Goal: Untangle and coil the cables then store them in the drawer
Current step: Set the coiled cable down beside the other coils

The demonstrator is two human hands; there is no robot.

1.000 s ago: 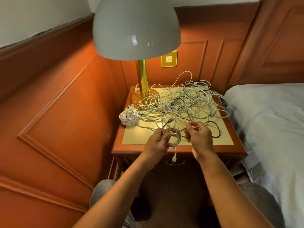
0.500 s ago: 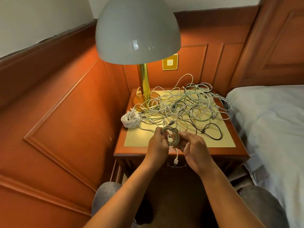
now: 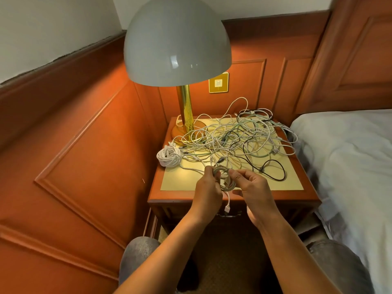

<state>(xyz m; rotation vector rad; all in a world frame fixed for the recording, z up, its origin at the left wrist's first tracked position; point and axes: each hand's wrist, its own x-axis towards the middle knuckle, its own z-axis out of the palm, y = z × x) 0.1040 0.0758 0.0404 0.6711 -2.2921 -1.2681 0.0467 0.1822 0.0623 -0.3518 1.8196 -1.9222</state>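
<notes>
Left hand [image 3: 209, 193]: grips the small coil [image 3: 225, 179] by its left side.
Right hand [image 3: 253, 190]: pinches the coil's top; a second ago it was pulling cable clear.
Change: loops gathered, plug end [image 3: 227, 208] dangling below both hands.
Meaning: this cable is nearly coiled.
Tangle [image 3: 237, 139]: on the desk [image 3: 233, 196] beyond the hands.
Finished bundle [image 3: 169, 155]: left of them.

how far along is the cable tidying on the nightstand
Early on. Done: one white coiled bundle lies at the nightstand's left edge. In hand: the left hand and right hand hold a second small coil between them, its plug dangling. Left: the big tangle of white, green and black cables, and nothing looks stored; the drawer appears closed.
</notes>
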